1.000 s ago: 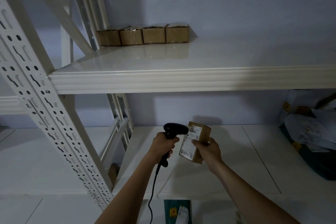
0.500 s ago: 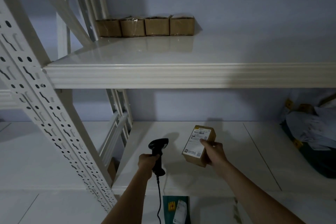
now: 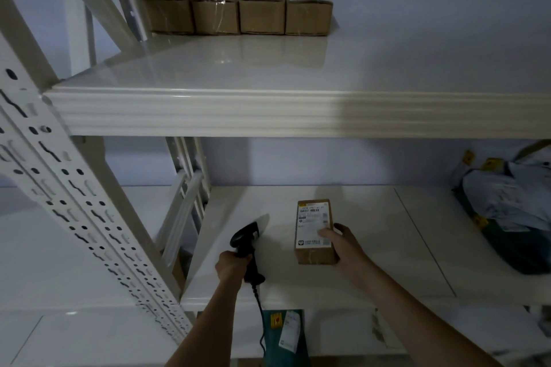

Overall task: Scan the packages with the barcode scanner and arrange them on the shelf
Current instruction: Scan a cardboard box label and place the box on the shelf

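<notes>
Left hand (image 3: 232, 264) clenched around scanner (image 3: 247, 250) handle; right hand (image 3: 343, 243) grasps labelled box (image 3: 314, 232) above lower shelf (image 3: 387, 247). Bag of parcels (image 3: 507, 217) at right. Perforated upright (image 3: 68, 205) stands left. Four boxes (image 3: 238, 15) line upper shelf (image 3: 268, 110), against wall.

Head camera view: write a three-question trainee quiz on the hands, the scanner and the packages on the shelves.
1. True or false: the left hand holds the barcode scanner by its handle.
2. How many cardboard boxes stand in the row at the back of the upper shelf?
3. The labelled box in the right hand has its label facing: A) the wall, B) up toward the camera, C) down.

Key: 1 true; 2 four; 3 B.
</notes>
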Action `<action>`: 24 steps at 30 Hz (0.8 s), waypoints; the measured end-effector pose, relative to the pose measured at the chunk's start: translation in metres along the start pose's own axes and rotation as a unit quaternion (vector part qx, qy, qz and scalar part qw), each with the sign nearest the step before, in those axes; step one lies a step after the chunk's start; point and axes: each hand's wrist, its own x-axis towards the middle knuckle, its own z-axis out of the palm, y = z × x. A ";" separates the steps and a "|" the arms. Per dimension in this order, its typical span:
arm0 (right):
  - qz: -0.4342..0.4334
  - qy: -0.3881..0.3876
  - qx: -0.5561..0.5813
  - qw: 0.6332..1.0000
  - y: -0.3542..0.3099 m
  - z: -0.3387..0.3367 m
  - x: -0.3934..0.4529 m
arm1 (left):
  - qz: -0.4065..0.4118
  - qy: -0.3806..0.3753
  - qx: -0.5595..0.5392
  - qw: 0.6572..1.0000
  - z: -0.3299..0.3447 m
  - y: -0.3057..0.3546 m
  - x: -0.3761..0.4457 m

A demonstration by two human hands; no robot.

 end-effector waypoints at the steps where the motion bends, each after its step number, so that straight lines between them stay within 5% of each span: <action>1: -0.007 0.013 0.002 1.000 0.000 0.001 -0.002 | -0.005 -0.005 0.012 1.000 -0.001 0.000 0.000; 4: -0.018 0.044 0.027 0.999 -0.002 0.006 -0.009 | -0.013 0.014 0.052 0.998 -0.002 0.007 -0.005; 7: -0.031 0.054 0.038 0.997 -0.007 0.009 -0.019 | 0.087 0.087 0.009 0.992 -0.005 0.028 -0.026; 10: -0.056 0.066 0.042 0.995 -0.017 0.011 -0.035 | 0.215 0.030 -0.091 0.972 -0.003 0.058 -0.065; 16: -0.121 0.080 0.005 0.989 -0.042 0.010 -0.084 | 0.285 -0.184 -0.205 0.918 0.011 0.103 -0.157; 24: -0.214 0.009 -0.082 0.973 -0.089 -0.049 -0.176 | 0.341 -0.157 -0.232 0.897 0.009 0.130 -0.272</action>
